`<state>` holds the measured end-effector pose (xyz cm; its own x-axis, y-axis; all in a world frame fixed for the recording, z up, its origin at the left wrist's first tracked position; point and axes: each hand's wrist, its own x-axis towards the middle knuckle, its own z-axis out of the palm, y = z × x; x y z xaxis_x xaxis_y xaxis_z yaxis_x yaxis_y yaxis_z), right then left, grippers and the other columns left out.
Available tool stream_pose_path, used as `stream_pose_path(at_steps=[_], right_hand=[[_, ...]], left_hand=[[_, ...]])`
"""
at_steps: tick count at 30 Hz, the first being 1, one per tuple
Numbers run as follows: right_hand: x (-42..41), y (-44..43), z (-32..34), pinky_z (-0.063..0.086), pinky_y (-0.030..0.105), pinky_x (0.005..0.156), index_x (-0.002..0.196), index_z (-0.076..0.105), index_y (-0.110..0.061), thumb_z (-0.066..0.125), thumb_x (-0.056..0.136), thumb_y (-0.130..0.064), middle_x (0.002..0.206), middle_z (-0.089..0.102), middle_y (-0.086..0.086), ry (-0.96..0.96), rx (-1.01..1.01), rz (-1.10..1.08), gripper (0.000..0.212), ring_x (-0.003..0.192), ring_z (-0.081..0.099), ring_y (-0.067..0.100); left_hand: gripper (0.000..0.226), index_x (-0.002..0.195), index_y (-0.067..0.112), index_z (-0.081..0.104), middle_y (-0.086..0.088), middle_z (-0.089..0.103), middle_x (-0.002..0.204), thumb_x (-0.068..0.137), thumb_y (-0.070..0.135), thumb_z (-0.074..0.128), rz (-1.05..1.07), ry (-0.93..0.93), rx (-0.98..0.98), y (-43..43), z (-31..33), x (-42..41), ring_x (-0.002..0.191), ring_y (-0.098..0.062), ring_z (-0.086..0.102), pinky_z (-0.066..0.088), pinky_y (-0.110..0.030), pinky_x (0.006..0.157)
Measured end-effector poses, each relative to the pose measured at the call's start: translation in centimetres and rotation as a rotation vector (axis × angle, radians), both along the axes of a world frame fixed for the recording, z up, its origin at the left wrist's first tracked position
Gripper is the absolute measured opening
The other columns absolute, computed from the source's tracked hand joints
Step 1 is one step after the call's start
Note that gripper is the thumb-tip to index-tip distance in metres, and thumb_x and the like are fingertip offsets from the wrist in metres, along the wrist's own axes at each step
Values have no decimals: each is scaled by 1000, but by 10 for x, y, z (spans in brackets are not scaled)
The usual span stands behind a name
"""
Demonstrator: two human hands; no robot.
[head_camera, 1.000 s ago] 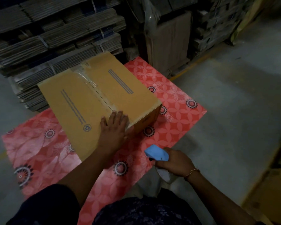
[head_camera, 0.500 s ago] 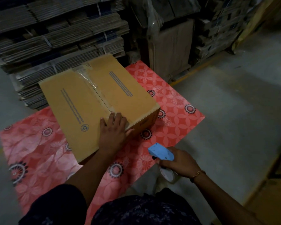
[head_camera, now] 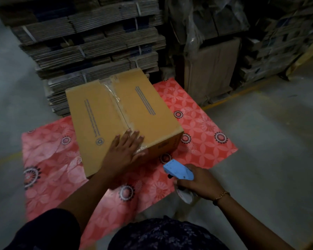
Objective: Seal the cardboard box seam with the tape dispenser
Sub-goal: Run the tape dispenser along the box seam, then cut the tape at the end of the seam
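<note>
My right hand (head_camera: 200, 181) has drawn the dispenser (head_camera: 178, 171) lower right, clear of the box (head_camera: 126, 116) at frame centre. Left hand (head_camera: 124, 152), fingers spread, flattens the tape (head_camera: 116, 101) end; I'd press firmly over the near edge, smoothing wrinkles.

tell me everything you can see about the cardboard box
The cardboard box is a plain tan carton, shut, flaps up, lying on a red floral mat. Clear tape runs along its centre seam and folds over the near edge. Each flap bears a printed stripe; the left one also has a recycling mark. The left hand presses flat on the near end of the seam. Bundled flat cartons stand behind it.
</note>
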<state>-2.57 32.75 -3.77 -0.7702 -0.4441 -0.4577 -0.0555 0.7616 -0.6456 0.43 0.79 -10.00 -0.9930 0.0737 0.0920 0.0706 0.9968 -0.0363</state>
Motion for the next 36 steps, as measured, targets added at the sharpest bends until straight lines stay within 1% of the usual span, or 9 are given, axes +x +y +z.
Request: stream_pose_path(at_steps=[6, 12, 14, 17, 19, 27, 30, 32, 36], right_hand=[[-17, 7, 5, 57, 45, 75, 111, 66, -36, 69, 65, -72, 97, 73, -10, 6, -48, 60, 58, 83, 69, 8], [-32, 23, 11, 55, 39, 71, 103, 65, -42, 76, 74, -60, 93, 71, -13, 30, -82, 103, 36, 79, 67, 5], [-36, 29, 13, 50, 31, 65, 99, 64, -43, 76, 74, -60, 90, 70, -15, 40, -91, 111, 32, 76, 65, 1], [-40, 40, 17, 44, 22, 61, 100, 66, -42, 77, 74, -60, 90, 69, -16, 40, -92, 126, 33, 73, 63, -4], [-42, 44, 20, 43, 21, 61, 101, 66, -41, 77, 76, -58, 91, 69, -15, 38, -87, 147, 33, 74, 62, -3], [-58, 38, 30, 38, 15, 55, 84, 58, -43, 78, 77, -56, 76, 62, -18, 28, -74, 239, 25, 63, 59, -8], [-70, 27, 41, 43, 15, 55, 93, 66, -38, 79, 77, -53, 79, 68, -15, -16, -95, 281, 26, 65, 62, -9], [-81, 17, 48, 48, 26, 61, 104, 70, -31, 79, 76, -55, 84, 72, -10, -53, -97, 314, 38, 70, 66, 1], [-112, -7, 65, 44, 28, 62, 98, 73, -23, 81, 68, -62, 84, 71, -5, -97, 12, 482, 49, 73, 66, 14]], left_hand=[[71, 159, 24, 28, -6, 32, 166, 98, 61, 32, 19, -83, -41, 5, 4, -2, 153, -29, 29, 33, -59, 115], [108, 162, 26, 14, -3, 16, 171, 74, 41, 75, 37, -162, -35, 8, 10, 0, 157, -28, 15, 24, -57, 120], [104, 161, 26, 17, -2, 19, 171, 76, 46, 73, 58, -152, -24, 10, 9, 1, 157, -26, 15, 23, -57, 120], [79, 157, 26, 32, -2, 29, 167, 93, 72, 40, 139, -91, 17, 22, 9, 1, 155, -24, 23, 25, -57, 120], [77, 153, 23, 41, -6, 39, 163, 96, 73, 27, 191, -76, -22, 30, 8, -1, 151, -30, 33, 31, -57, 116], [82, 155, 19, 36, -11, 36, 164, 94, 72, 24, 215, -64, -53, 31, 1, -2, 150, -38, 32, 30, -59, 117], [84, 157, 19, 28, -12, 30, 166, 88, 60, 51, 212, -86, -36, 30, 3, -1, 152, -39, 26, 27, -60, 119], [103, 160, 20, 18, -13, 19, 170, 76, 53, 69, 204, -155, 7, 27, 6, -1, 155, -40, 16, 20, -61, 120], [128, 162, 27, 3, -5, -11, 171, 61, 92, 49, 217, -229, 315, 45, 39, -4, 156, -27, -10, 4, -53, 122]])
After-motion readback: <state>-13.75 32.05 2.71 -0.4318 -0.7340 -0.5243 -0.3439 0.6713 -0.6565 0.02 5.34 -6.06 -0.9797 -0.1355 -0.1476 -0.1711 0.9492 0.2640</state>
